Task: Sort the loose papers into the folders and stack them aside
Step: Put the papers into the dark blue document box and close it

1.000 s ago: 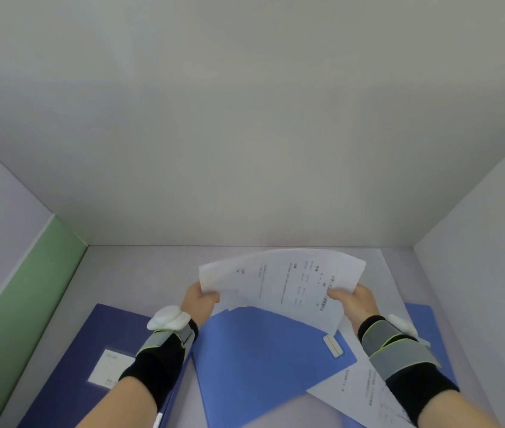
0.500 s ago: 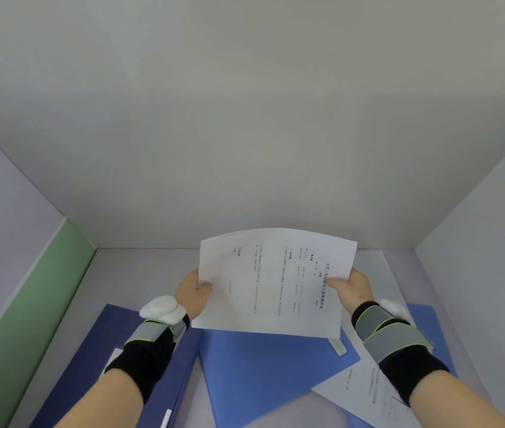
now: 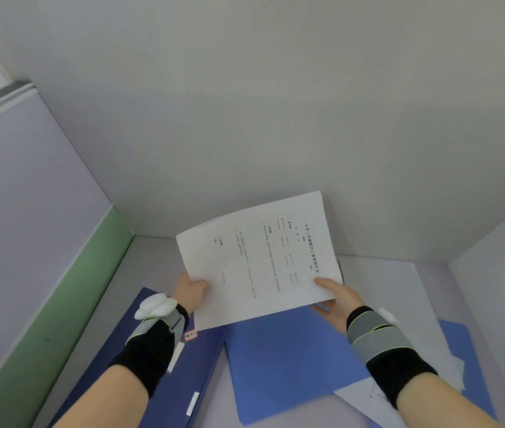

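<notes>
Both hands are on the sheaf (image 3: pixel 260 264), held up off the desk (image 3: pixel 378 279): left hand (image 3: pixel 190 291) pinches its lower-left edge, right hand (image 3: pixel 336 299) pinches the lower-right corner, thumb on top and fingers under. It looks like several sheets squared together, printed side up, tilted toward the camera. My read is a pick-and-check step: papers lifted, not yet filed. Next move calls for choosing a folder, lowering the sheaf flat and sliding it in without fanning the sheets. One hand will likely have to let go to lift a cover. Light folder (image 3: pixel 288 366) lies directly below and between the wrists, flat; can't tell if it's open or closed, and nothing shows in it. Dark folder (image 3: pixel 140 390) sits under the left forearm, closed, labels on cover; contents hidden. Loose sheets (image 3: pixel 427 344) lie under the right forearm, over another blue folder (image 3: pixel 461 341), still unsorted.
</notes>
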### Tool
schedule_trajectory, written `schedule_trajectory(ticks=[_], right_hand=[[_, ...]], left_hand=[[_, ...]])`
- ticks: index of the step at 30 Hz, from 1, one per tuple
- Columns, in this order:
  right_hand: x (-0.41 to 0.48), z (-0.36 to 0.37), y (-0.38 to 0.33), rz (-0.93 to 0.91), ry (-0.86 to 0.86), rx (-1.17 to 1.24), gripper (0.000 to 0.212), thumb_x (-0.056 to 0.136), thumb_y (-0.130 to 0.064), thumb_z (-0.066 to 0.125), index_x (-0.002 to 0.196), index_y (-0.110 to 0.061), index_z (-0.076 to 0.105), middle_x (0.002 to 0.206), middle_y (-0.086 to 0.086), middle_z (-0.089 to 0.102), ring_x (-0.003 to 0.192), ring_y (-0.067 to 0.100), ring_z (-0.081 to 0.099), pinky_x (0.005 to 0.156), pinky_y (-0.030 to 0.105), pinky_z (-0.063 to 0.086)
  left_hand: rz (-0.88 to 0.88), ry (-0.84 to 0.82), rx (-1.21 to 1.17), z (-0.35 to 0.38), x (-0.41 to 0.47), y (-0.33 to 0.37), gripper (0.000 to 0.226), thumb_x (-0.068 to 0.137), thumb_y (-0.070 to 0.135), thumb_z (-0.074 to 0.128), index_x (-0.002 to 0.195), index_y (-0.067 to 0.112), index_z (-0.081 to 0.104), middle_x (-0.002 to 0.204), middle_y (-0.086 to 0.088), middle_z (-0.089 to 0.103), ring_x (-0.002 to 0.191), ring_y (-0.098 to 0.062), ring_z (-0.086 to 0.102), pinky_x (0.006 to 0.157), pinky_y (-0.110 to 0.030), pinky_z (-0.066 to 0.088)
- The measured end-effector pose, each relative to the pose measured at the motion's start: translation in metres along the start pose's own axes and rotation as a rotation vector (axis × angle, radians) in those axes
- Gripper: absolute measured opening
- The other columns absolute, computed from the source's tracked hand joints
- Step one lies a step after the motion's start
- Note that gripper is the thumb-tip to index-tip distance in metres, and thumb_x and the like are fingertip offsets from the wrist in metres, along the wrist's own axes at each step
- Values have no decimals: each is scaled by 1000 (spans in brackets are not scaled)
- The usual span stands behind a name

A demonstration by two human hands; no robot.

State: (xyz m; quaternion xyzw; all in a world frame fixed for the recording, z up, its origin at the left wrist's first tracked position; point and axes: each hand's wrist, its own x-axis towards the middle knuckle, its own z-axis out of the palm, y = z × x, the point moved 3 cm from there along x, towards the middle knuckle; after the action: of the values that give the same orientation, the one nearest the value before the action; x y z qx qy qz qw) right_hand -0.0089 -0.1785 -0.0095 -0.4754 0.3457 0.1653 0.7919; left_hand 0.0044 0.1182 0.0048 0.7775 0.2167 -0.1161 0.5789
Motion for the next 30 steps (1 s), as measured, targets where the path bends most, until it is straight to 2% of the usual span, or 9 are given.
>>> schedule_trajectory(ticks=[2,6,12,17,20,23,25,27,30], right_hand=[[2,15,11,29,-55,238,39,88,-10,59,126,-10,55,124,12,63,111,29,61,95,42,49],[-4,44,25,-11,-57,495,31,89,-13,58,120,-14,59,117,11,67,111,29,62,97,43,48],[-16,74,46,47,-74,356,21,91,1,46,94,-13,61,97,10,66,89,29,62,90,41,49],[-7,75,60,95,28,279,40,89,4,47,127,-8,53,124,18,60,112,38,58,93,46,49],[-2,72,63,98,134,208,47,88,7,47,133,-8,48,127,20,58,97,37,61,71,43,53],[10,65,64,81,223,92,58,84,4,54,139,-12,40,128,18,57,93,37,62,83,46,54],[19,61,64,71,255,-3,64,82,1,58,141,-12,38,130,18,56,100,40,61,94,50,50],[23,56,60,42,305,-77,61,82,3,58,140,-7,39,132,19,55,110,42,58,98,52,47],[26,48,52,-1,382,-227,56,83,5,57,137,-1,43,133,19,55,116,43,54,101,51,44]], left_hand=[[6,-22,7,-1,-2,-4,25,87,-6,41,88,10,59,97,-16,59,95,-29,55,94,-48,45],[-1,-34,-58,1,-5,-3,25,86,-6,40,92,9,59,97,-14,60,93,-27,55,87,-39,44],[11,-118,-141,15,-13,4,39,62,11,42,98,7,56,99,-13,58,96,-27,54,85,-36,43],[5,-192,-90,18,-13,-8,39,65,10,40,102,9,55,91,-7,60,95,-27,55,73,-28,46],[1,-236,16,16,-8,-20,34,85,-6,40,114,4,54,101,-10,61,98,-27,56,69,-23,46],[48,-271,130,11,-5,-28,34,85,-8,48,118,-2,55,107,-9,61,104,-27,58,71,-19,45],[29,-337,194,6,-3,-35,36,82,-1,60,118,0,56,111,-8,62,104,-22,59,79,-21,47],[-19,-365,319,1,0,-45,54,69,25,74,118,9,56,117,-4,64,104,-19,59,92,-30,49],[-49,-288,740,-6,-1,-57,86,49,55,70,124,20,48,123,1,57,114,-22,52,98,-39,47]])
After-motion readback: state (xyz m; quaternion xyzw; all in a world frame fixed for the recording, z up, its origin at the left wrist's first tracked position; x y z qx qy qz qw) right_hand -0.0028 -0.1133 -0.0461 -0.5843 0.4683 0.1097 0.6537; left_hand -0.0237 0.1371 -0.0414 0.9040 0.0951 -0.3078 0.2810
